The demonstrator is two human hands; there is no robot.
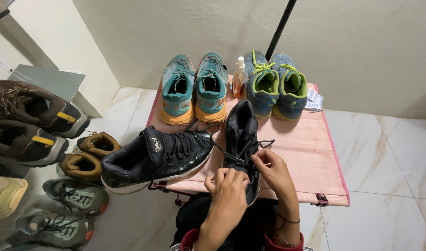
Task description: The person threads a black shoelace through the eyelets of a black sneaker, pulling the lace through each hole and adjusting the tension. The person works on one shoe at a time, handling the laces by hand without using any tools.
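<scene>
Low in the frame, the left hand pinches shut on the toe of the black shoe, and the right hand closes its fingers on the lace. A hard tug could slide it off the pink worktop. Its long axis runs up the frame, heel toward the teal pair.
</scene>
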